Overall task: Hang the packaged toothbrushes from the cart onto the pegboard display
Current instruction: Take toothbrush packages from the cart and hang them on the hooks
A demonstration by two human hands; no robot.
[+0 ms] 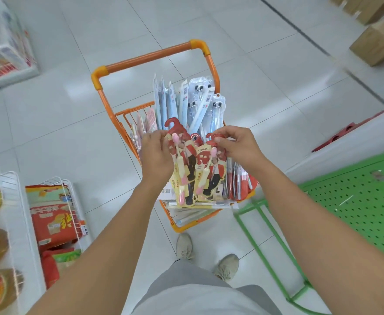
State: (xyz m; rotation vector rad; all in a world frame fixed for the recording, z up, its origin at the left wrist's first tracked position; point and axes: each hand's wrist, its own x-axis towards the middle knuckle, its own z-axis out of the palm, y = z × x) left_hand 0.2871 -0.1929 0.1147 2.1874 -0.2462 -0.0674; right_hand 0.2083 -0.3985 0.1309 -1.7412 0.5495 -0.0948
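Observation:
An orange wire cart [109, 110] stands in front of me, stuffed with packaged toothbrushes. Pale blue and white packs [186, 98] stand upright at its far end. Over the cart I hold a small bunch of red-and-yellow toothbrush packs [193, 171] with red hook tops and pink brushes. My left hand [155, 153] grips the bunch at its left edge. My right hand [236, 144] pinches the red hook top of the right-hand pack. The green pegboard [357, 196] lies low at the right, with nothing hanging on it in view.
White wire shelves [11, 201] at the left carry red bags and bottles of oil. Cardboard boxes [377, 42] sit at the top right, a white display unit at the top left. My shoes [184, 246] stand on the pale tiled floor behind the cart.

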